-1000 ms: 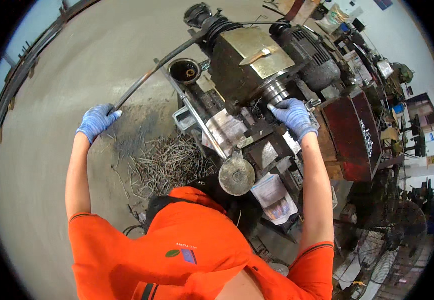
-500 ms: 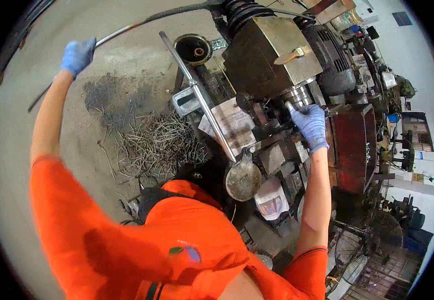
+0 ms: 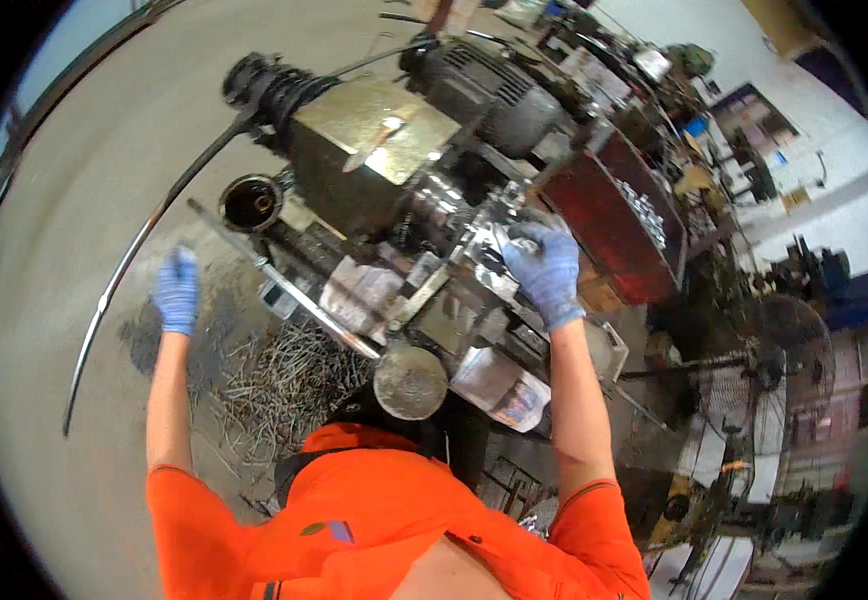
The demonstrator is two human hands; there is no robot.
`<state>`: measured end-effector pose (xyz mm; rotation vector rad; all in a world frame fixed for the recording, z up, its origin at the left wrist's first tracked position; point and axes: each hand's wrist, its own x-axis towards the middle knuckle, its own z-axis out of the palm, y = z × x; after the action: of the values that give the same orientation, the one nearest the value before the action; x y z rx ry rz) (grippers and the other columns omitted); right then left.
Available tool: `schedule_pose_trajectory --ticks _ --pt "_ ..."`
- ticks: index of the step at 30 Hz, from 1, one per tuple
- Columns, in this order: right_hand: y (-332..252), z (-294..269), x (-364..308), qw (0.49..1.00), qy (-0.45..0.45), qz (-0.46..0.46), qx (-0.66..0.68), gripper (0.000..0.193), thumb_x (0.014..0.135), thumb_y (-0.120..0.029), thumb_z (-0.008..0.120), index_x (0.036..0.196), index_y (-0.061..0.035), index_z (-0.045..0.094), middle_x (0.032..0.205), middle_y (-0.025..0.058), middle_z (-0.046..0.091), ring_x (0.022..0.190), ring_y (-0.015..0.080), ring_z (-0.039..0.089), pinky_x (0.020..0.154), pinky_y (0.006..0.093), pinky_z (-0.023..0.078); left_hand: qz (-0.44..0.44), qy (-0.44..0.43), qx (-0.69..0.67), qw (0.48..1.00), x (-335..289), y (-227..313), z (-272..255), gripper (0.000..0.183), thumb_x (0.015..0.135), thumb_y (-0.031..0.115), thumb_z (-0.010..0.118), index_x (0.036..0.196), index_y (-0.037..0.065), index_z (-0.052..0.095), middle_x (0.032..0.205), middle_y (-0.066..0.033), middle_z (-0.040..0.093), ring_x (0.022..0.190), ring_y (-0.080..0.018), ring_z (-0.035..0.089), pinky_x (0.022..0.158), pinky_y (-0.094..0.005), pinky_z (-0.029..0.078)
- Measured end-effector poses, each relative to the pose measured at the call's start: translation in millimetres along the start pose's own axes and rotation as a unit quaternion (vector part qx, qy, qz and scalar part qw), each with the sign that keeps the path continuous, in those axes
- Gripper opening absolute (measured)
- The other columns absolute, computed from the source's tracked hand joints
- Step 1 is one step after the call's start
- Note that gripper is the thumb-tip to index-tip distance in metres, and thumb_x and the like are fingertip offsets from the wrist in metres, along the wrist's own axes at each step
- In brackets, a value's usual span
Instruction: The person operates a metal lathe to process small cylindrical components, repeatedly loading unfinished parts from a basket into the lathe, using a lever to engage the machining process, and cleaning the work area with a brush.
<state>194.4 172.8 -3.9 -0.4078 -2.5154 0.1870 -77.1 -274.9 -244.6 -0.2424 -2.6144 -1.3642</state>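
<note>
Left hand [image 3: 176, 292] has released the lever [image 3: 132, 254], hanging seemingly unclenched at nine o'clock. Right hand [image 3: 544, 268], toward three, shows no readable grip. Lever pull appears done; remainder undetermined.

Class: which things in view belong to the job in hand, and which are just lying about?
Apparently the job:
- machine, right hand at it
- long bent rod, left hand apart from it

Apparently lying about:
- wooden-handled tool atop the machine
- paper sheet
- heap of thin metal pieces
</note>
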Motion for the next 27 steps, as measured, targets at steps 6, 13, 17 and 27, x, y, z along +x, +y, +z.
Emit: schedule_pose_trajectory --ticks 6,13,17,27 --pt "64.6 -79.6 -106.2 0.994 0.003 0.102 -0.042 0.019 0.067 -0.022 0.074 0.072 -0.0046 0.068 0.096 0.0132 0.065 0.092 0.0302 0.058 0.083 0.0382 0.044 0.101 -0.325 0.319 0.885 -64.9 27.6 141.6 0.044 0.072 0.049 0.062 0.087 0.008 0.068 0.091 -0.0175 0.065 0.086 -0.0326 0.063 0.076 -0.0404 0.05" --pt "173.0 -125.8 -242.2 0.955 0.022 0.287 -0.069 0.025 0.067 -0.022 0.077 0.073 -0.0003 0.067 0.075 0.0141 0.066 0.072 0.0262 0.063 0.07 0.0334 0.049 0.228 -0.351 0.415 0.808 6.9 -36.5 159.2 0.025 0.081 0.032 0.048 0.081 0.013 0.065 0.087 -0.0121 0.065 0.082 -0.0296 0.061 0.072 -0.0368 0.048" --pt "236.0 -154.7 -303.1 0.922 -0.085 0.321 -0.201 0.042 0.07 -0.036 0.072 0.095 -0.0026 0.066 0.094 0.0183 0.065 0.089 0.0312 0.062 0.081 0.0368 0.048 0.158 -0.396 0.474 0.77 6.8 36.1 115.1 0.027 0.078 0.033 0.056 0.094 0.014 0.066 0.098 -0.0113 0.065 0.092 -0.0297 0.062 0.077 -0.0386 0.049" --pt "352.2 -151.8 -358.6 0.778 -0.293 0.452 -0.323 0.06 0.067 -0.05 0.066 0.109 -0.0078 0.059 0.114 0.0174 0.057 0.108 0.0359 0.052 0.094 0.0408 0.04 0.15 -0.157 0.215 0.952 -3.2 173.6 -6.8 0.027 0.083 0.03 0.056 0.098 0.009 0.064 0.093 -0.0149 0.064 0.087 -0.0307 0.062 0.077 -0.0403 0.048"
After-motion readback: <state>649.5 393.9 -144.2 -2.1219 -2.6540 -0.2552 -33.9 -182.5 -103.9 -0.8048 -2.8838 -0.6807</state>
